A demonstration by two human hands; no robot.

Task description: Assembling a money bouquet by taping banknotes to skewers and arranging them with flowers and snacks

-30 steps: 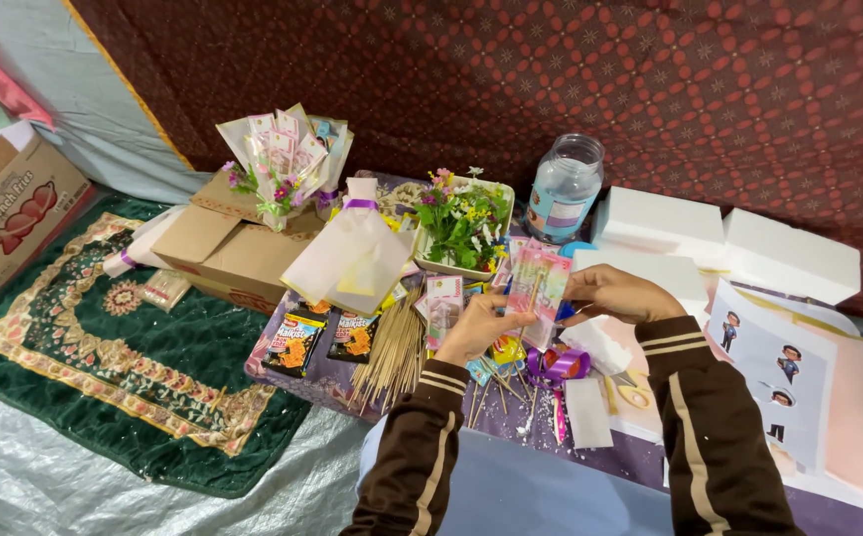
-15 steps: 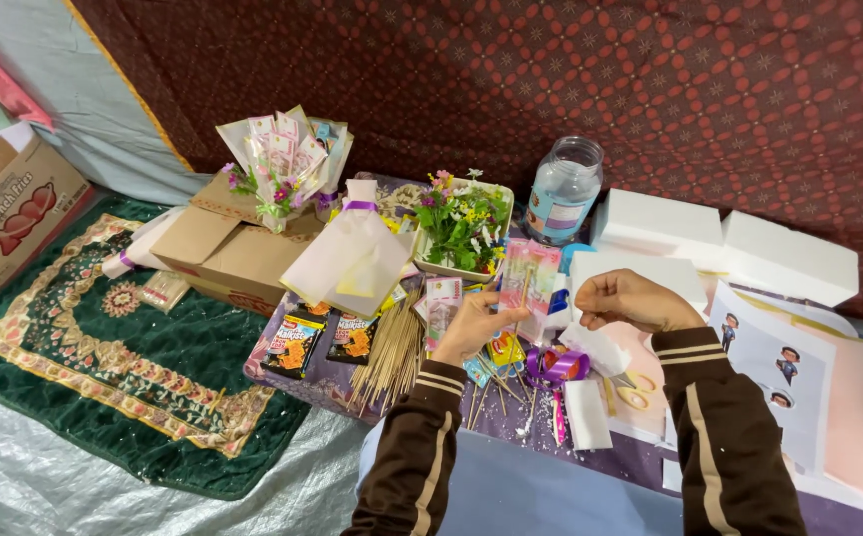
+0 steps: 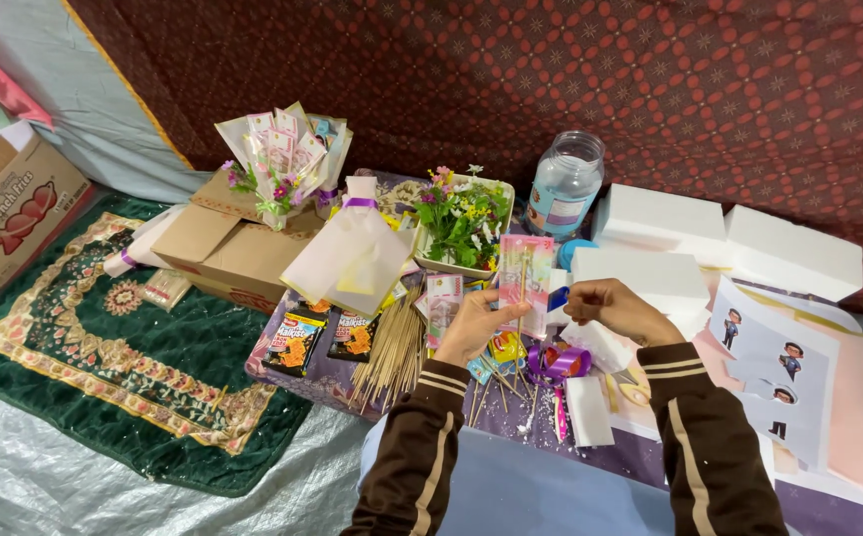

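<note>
Pink packet on a stick, in your hands

You hold the flat, pale pink packet (image 3: 524, 278) upright on a thin wooden skewer (image 3: 519, 342), just in front of the flower tray and above the scattered sticks.

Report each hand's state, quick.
Left hand: closed on a pink packet on a stick.
Right hand: fingers pinched by the packet's edge; contents unclear.
</note>
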